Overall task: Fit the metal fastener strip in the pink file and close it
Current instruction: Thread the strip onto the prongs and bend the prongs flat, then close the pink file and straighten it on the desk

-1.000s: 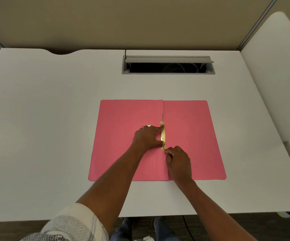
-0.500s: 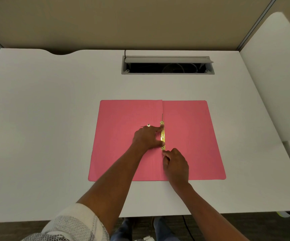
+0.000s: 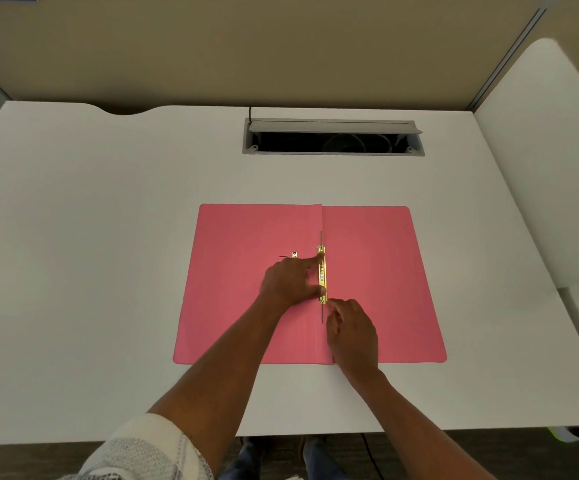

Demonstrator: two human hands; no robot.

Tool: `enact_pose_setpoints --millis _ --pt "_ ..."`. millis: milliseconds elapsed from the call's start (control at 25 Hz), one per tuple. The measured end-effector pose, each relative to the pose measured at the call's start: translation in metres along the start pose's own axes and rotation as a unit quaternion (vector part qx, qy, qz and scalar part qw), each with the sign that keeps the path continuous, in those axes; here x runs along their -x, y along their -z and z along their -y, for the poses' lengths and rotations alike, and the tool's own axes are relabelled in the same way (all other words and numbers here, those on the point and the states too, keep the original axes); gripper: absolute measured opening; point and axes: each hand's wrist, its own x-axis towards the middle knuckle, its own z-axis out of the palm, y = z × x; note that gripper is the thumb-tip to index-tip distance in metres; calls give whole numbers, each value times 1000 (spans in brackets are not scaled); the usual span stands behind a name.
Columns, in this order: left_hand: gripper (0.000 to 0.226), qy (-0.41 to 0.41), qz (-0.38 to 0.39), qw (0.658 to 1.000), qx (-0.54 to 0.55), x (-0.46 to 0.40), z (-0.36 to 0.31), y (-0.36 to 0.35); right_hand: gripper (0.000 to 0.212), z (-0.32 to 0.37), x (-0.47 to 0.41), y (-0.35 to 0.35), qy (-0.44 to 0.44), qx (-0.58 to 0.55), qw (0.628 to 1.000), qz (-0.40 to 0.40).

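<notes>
The pink file (image 3: 378, 271) lies open and flat on the white desk. A gold metal fastener strip (image 3: 322, 277) runs along the centre fold, with thin prongs sticking out beyond both ends. My left hand (image 3: 291, 280) presses on the strip, index finger near its far end and thumb near its near end. My right hand (image 3: 352, 332) rests just below the strip, its fingertips at the near prong. A small loose gold piece with a thin pin (image 3: 293, 254) lies on the left flap beside my left hand.
An open grey cable tray (image 3: 333, 136) is sunk into the white desk (image 3: 108, 271) behind the file. A second white desk surface (image 3: 551, 168) adjoins at the right. Beige partition walls stand behind.
My right hand has slid a little toward me along the fold, uncovering the near prong. My left hand stays pressed on the strip.
</notes>
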Motion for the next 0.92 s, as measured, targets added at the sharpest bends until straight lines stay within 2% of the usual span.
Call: enact_pose_setpoints --millis 120,240,320,440,520,600,800,920 --pt "74 -19 1 999 43 3 3 3 31 -13 -18 5 26 28 999 -26" --pt "63 -50 -37 989 135 9 9 6 55 -31 -44 9 39 133 989 49" --pt "56 -60 -102 980 163 15 12 8 69 -44 -62 8 29 173 980 88" --pt "58 -36 -230 971 54 26 28 10 81 -61 -83 10 26 195 976 96" --pt "62 11 -268 963 -20 35 47 14 86 -71 -92 10 28 210 972 104" --pt "62 44 -247 967 -54 43 65 19 89 -77 -94 7 28 219 970 105" --pt "64 76 -119 985 -101 50 86 17 85 -77 -92 2 35 224 971 81" --pt "63 83 -97 986 -112 51 85 14 85 -78 -92 3 39 224 971 72"
